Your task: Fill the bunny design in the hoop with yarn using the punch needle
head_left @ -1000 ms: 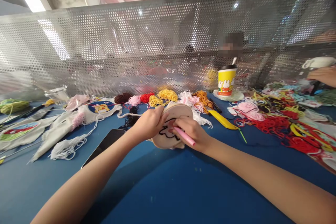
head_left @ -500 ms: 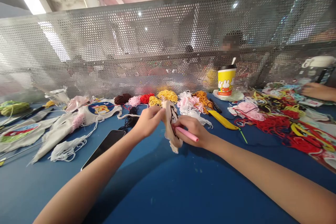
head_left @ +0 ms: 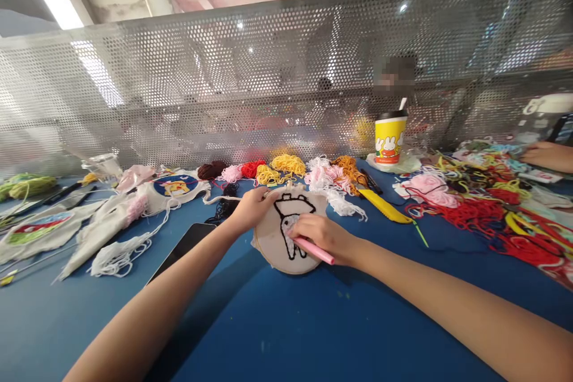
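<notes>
My left hand grips the upper left rim of a round embroidery hoop stretched with white cloth. Black yarn outlines a figure on the cloth, and pale grey-white stitching fills part of it. A pink pen-shaped punch needle is held in my right hand, whose closed fingers rest against the figure. The tool's tip is hidden behind those fingers. The hoop's face is turned toward me, tilted above the blue table. Behind my left wrist lie a black yarn bundle and a dark phone.
Yarn bundles line the back, before a perforated metal screen. A yellow cup with a straw and a yellow cutter stand or lie right of centre. Tangled yarn and another person's hand are at right; finished embroidery is left.
The hoop has turned from nearly edge-on to facing me, so its outlined figure now shows. My right hand stays at the cloth with the pink punch needle.
</notes>
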Tool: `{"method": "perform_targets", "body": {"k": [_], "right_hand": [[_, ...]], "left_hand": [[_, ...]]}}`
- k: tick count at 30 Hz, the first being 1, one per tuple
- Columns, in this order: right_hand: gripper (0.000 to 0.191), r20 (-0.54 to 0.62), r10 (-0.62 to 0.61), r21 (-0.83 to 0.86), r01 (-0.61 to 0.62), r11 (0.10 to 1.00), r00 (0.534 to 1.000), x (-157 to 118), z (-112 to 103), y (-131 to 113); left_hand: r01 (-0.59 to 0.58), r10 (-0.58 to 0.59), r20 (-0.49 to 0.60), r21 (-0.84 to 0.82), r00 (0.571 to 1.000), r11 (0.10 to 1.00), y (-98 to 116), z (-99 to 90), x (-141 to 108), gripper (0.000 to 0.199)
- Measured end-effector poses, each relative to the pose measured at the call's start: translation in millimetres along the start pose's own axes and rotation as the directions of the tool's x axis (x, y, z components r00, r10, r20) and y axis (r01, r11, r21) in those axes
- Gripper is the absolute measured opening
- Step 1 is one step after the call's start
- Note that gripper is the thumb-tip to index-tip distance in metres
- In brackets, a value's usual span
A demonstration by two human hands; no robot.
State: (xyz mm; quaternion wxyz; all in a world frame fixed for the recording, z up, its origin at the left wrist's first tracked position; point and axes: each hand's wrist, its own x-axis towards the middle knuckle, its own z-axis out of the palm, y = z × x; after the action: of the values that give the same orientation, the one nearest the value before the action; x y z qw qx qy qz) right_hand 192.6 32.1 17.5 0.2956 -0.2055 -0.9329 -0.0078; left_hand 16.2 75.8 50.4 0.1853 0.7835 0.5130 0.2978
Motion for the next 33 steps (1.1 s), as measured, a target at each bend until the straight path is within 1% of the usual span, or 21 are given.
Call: {"method": "perform_targets", "body": {"k": [3,5,7,10,14,23,28,33], "right_hand": [[0.010,-0.065,0.047,-0.010,-0.047,0.999,0.997,0.8,-2.2,2.2],[0.011,-0.108,0.058,-0.026,-0.061,0.998,0.992,1.0,-2.6,3.5],[0.012,-0.131,0.040,-0.046,-0.047,0.998,0.991,0.7,-2.3,4.3],[0.012,-0.152,-0.005,-0.068,-0.005,0.998,0.988,-0.6,-1.9,4.4],[0.013,-0.202,-0.007,-0.058,-0.005,0.998,0.979,-3.0,-3.1,3.6],[0.015,-0.277,0.092,-0.011,-0.099,0.995,0.957,-7.7,-5.3,3.7],[0.012,-0.275,0.108,-0.007,-0.114,0.993,0.955,-7.8,-5.1,4.7],[0.009,-0.257,0.084,-0.024,-0.094,0.995,0.963,-7.5,-5.0,5.4]], "left_hand": [[-0.089,0.095,-0.077,0.080,0.992,0.993,2.0,1.3,-1.7,0.025],[-0.144,0.158,-0.103,0.133,0.982,0.981,2.2,1.3,-3.6,0.022],[-0.187,0.209,-0.110,0.180,0.972,0.966,1.2,1.5,-5.2,0.018],[-0.218,0.249,-0.112,0.235,0.962,0.947,-0.5,2.1,-6.3,0.016],[-0.234,0.273,-0.108,0.283,0.956,0.930,0.7,1.7,-6.1,0.017],[-0.233,0.282,-0.114,0.322,0.953,0.918,0.5,0.4,-4.7,0.018],[-0.240,0.288,-0.114,0.320,0.951,0.917,-2.3,1.7,-3.2,0.016],[-0.241,0.291,-0.115,0.321,0.950,0.916,-2.1,1.5,-3.7,0.018]]}}
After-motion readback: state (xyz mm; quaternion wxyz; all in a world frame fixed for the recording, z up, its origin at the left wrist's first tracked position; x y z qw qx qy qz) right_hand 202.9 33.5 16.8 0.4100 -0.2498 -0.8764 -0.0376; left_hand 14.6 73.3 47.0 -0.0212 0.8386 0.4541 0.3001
